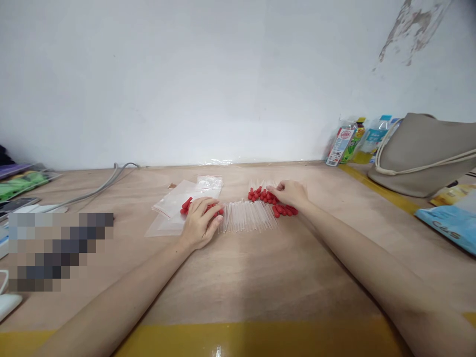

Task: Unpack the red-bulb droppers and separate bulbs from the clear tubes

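My left hand [201,224] lies over a small heap of red rubber bulbs [186,204], its fingers loosely bent and apart. These bulbs rest on clear plastic bags [167,225]. To its right is a row of thin clear tubes [247,216], side by side with tapered ends. At the row's far right, my right hand [292,193] has thumb and forefinger pinched at a cluster of red-bulbed droppers [262,194], apparently on one bulb. Their clear tubes point away from me. Below that hand lie more loose red bulbs [285,211]. My right hand's other fingers are curled and partly hidden.
A grey cable [100,186] runs along the left, near a phone [18,206]. At the back right stand a drink carton [340,146], bottles [375,139] and a grey bag [420,153]. A blue packet [449,225] lies at the right. Yellow tape [223,339] marks the table's front edge.
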{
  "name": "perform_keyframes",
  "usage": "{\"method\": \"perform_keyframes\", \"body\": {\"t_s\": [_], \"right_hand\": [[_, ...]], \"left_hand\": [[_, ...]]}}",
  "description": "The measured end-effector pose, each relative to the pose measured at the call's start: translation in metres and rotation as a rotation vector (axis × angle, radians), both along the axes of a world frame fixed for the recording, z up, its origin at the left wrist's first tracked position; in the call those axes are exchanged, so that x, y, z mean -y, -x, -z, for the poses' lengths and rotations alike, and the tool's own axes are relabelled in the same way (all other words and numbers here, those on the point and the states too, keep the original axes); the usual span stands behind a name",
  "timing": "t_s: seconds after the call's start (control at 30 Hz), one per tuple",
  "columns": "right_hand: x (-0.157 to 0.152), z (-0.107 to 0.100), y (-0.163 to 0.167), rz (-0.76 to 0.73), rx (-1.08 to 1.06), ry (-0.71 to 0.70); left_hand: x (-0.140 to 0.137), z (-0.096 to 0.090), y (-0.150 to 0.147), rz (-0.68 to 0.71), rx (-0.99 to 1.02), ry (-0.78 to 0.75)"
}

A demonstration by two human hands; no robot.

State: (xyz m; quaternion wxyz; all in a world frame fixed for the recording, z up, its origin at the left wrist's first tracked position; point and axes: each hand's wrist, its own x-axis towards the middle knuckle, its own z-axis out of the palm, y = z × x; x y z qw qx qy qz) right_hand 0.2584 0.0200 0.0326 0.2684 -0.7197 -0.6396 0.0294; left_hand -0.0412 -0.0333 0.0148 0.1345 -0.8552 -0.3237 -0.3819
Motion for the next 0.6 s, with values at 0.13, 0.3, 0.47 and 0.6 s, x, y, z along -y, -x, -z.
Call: {"method": "perform_keyframes", "body": {"t_s": [0.13,0.3,0.47,0.6], "right_hand": [[-0.003,-0.007,0.017,0.040,0.028,0.138],[-0.012,-0.015,0.014,0.100,-0.012,0.162],[0.003,-0.024,0.007,0.047,-0.083,0.032],[0.049,-0.005,0.017,-0.281,0.011,-0.446]], "left_hand": [[0.000,0.000,0.000,-0.024,0.024,-0.002],[0.000,0.000,-0.001,-0.024,0.022,0.005],[-0.001,0.002,-0.001,-0.049,0.017,-0.015],[0.004,0.000,-0.006,-0.074,-0.003,-0.101]]}}
